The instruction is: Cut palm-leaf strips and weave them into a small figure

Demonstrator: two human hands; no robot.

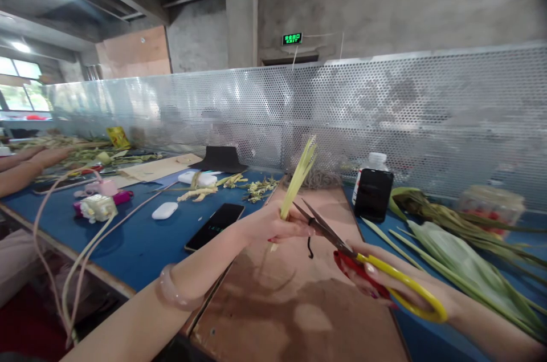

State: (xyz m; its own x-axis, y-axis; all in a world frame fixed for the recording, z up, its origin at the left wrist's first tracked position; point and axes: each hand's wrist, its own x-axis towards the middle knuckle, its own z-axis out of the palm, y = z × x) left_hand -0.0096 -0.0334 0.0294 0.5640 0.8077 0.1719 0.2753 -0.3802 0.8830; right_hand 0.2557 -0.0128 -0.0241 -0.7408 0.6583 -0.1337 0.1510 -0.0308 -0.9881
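Fingers [299, 230] pinch leaf strips [298, 177]; green sign [292, 39] reads EXIT

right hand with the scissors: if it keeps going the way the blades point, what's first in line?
Likely the left hand pinching the leaf strips: the scissors in the right hand point up-left, open tips right beside its fingers. Depth unclear.
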